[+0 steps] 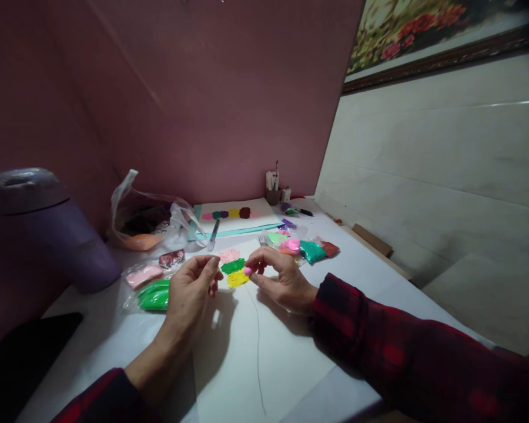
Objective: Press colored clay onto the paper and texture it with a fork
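Between the thumb and fingertips of my right hand [278,276] is a small pink lump of modelling clay [247,271], held just above the paper. My left hand [193,288] is closed with thumb and index finger pinched together; whether anything is in the pinch cannot be made out. Under and between the hands lies a white sheet of paper [229,364] with a thin curved pencil line. On its upper part are textured patches in pale pink [229,255], green [233,267] and yellow [237,278]. A bag of green clay [154,295] lies beside my left hand.
Bags of clay, including a teal one [312,251], lie right of the paper. Behind are a finished-looking sheet with coloured patches [260,210], a marker [213,235], a plastic bag [176,223] and a pen holder [273,195]. A purple tumbler [66,241] stands left.
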### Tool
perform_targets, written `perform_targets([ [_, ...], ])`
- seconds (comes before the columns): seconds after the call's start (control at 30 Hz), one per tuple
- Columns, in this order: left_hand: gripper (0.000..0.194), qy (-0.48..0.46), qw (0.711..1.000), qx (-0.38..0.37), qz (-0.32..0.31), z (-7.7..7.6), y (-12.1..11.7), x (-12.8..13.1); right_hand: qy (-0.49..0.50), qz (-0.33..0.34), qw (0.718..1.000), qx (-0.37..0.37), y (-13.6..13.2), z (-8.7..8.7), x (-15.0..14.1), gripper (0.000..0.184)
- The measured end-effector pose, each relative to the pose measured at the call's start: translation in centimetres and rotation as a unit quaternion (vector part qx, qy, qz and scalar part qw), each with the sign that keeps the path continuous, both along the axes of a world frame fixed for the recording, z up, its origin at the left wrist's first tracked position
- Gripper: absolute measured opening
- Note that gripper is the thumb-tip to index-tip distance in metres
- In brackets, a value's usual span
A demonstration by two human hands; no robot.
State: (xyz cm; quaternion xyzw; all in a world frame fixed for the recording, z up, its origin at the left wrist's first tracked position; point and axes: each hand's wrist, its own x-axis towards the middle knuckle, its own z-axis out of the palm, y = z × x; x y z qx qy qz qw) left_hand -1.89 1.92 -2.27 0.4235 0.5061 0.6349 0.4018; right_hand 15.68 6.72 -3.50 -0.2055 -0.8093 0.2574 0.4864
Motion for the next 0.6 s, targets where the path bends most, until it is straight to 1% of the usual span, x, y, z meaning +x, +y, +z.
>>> perform_targets([
  [0.13,0.026,0.007,1.000,0.000,0.024,-0.2,0.1,-0.1,-0.065,-0.026,0.997,-0.034,-0.3,0.0,0.3,0.005],
  [0.27,0.024,0.021,0.999,-0.009,0.035,-0.6,0.2,-0.3,-0.131,-0.047,0.989,-0.039,-0.2,-0.1,0.6,0.001],
  [0.33,0.023,0.027,0.999,-0.014,0.036,-0.9,0.3,-0.4,-0.140,-0.051,0.988,-0.043,-0.1,-0.1,0.6,0.003],
  [0.43,0.022,0.031,0.999,-0.019,0.036,-1.3,0.5,-0.5,-0.144,-0.040,0.987,-0.060,0.0,-0.2,0.5,0.006],
  [0.6,0.021,0.037,0.998,-0.030,0.028,-1.9,0.7,-0.7,-0.156,-0.031,0.984,-0.085,-0.1,-0.1,0.4,0.006],
])
